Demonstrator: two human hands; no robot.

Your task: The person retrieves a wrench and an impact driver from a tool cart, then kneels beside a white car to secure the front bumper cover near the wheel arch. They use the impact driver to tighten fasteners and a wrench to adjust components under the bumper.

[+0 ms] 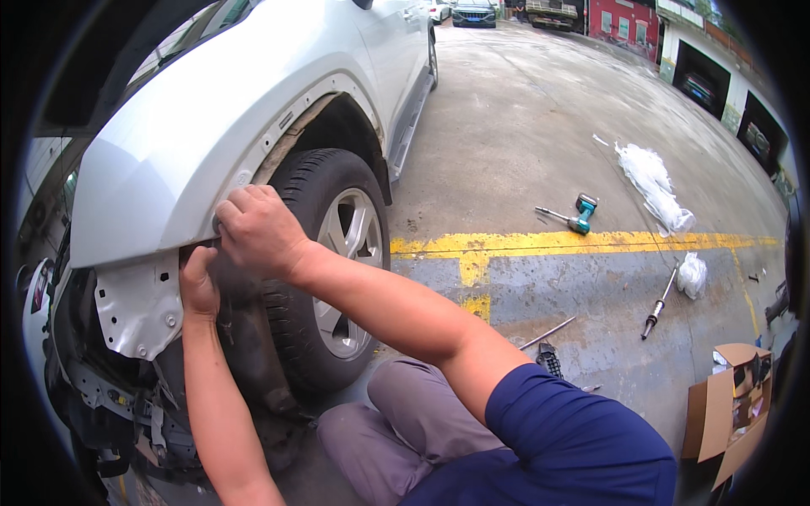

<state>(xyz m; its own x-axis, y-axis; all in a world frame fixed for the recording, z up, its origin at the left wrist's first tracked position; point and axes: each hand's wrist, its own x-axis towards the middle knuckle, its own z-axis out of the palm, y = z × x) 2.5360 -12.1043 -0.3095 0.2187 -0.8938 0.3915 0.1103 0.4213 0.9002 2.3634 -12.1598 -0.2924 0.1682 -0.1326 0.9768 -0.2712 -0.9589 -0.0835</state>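
A silver-white car fender (169, 143) curves over the front wheel (337, 244), its wheel-arch lip bare with several small holes. My right hand (260, 229) is at the lower front corner of the arch, fingers curled in a closed grip against the lip. A small dark bit shows by its fingertips; what it holds is hidden. Just below, my left hand (200, 282) reaches up under the fender's bottom edge, thumb raised and fingers curled mostly out of sight. Behind it hangs a dark wheel-arch liner (253, 337). A pale metal bracket (139, 308) with holes sits left of my left hand.
On the ground at right lie a teal cordless driver (580, 215) with a long socket, crumpled white plastic (654, 187), a metal rod tool (660, 304) and a thin bar (548, 332). An open cardboard box (717, 405) stands at lower right. Exposed front-end parts (93, 388) are at left.
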